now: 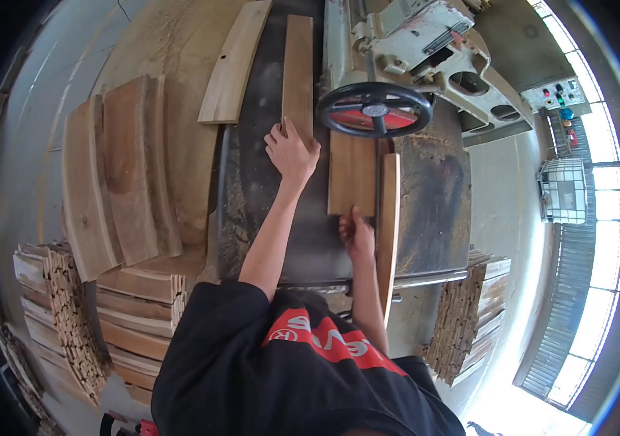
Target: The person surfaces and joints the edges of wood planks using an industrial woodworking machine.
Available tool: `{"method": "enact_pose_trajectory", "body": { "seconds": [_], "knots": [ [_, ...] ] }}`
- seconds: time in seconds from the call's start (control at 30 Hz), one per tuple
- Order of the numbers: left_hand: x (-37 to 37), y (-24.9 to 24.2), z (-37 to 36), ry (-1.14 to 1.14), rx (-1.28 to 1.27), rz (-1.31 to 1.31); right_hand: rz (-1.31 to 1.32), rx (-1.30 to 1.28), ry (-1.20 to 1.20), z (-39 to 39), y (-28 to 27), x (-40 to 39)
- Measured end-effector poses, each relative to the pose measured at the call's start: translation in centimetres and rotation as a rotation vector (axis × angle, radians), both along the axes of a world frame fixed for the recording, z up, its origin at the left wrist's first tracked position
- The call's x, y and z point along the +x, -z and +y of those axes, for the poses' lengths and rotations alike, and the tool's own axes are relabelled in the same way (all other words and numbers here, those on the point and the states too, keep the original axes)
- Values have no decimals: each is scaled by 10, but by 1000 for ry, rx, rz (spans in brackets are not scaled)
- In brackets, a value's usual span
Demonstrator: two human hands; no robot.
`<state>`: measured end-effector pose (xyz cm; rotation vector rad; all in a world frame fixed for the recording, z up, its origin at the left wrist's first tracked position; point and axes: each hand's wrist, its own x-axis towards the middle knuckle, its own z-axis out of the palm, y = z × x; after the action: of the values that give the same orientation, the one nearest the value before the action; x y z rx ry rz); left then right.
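Observation:
My left hand (292, 151) grips the near end of a narrow wooden board (297, 73) lying lengthwise on the dark machine table (252, 211). Its thumb is on the right edge and its fingers are on the left. Closed at the near end of a wider board (352, 178), my right hand (358, 234) has a digit on the top face and its other fingers curled. The far part of this wider board is hidden beneath a black handwheel (375, 109). A pale wooden strip (390, 218) runs along the board's right side.
The machine housing (408, 43) rises at the far right of the table. A pale plank (236, 65) lies at the table's left edge. Several broad slabs (132, 167) lean at the left, with stacked boards (135, 312) nearby and another stack (466, 320) at right.

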<state>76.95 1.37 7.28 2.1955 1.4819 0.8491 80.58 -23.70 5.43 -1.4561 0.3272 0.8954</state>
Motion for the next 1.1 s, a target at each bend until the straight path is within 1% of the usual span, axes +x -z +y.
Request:
{"method": "enact_pose_trajectory", "body": {
  "seconds": [0.1,0.2,0.3,0.33,0.43,0.5,0.53,0.57,0.63,0.7,0.73,0.83,0.9,0.97,1.1],
  "knots": [
    [-40,-14,5,29,16,108,-21,144,-28,8,-1,12],
    [-82,-9,-3,140,88,185,-104,155,-1,6,-6,4],
    [-132,-14,-34,190,75,249,-161,129,-121,-15,-9,-25],
    [-149,-14,-48,166,107,239,-181,127,-150,-22,-13,-38],
    [-209,-24,-96,224,-3,165,-267,123,-243,-48,-17,-80],
    [-243,-18,-130,230,-39,31,-345,125,-320,-66,-12,-107],
    [-257,-30,-145,228,-54,-27,-423,148,-370,-72,-17,-120],
    [-271,-41,-159,260,-366,-184,-558,126,-485,-79,-21,-131],
    [-294,-20,-182,226,-838,-534,-834,71,-704,-93,-69,-148],
    [-304,-24,-198,395,-1163,-832,-1165,100,-827,-104,-105,-159],
    [-306,-28,-206,475,-1325,-992,-1336,111,-889,-111,-115,-163],
    [-303,-37,-232,484,-1687,-1309,-1469,121,-1040,-136,-119,-174],
    [-299,-30,-251,501,-1760,-1430,-1472,120,-1001,-151,-114,-181],
    [-297,-10,-267,510,-1824,-1599,-1473,104,-930,-165,-102,-185],
    [-301,4,-285,417,-1847,-1318,-1513,35,-859,-191,-99,-187]
  ]
}}
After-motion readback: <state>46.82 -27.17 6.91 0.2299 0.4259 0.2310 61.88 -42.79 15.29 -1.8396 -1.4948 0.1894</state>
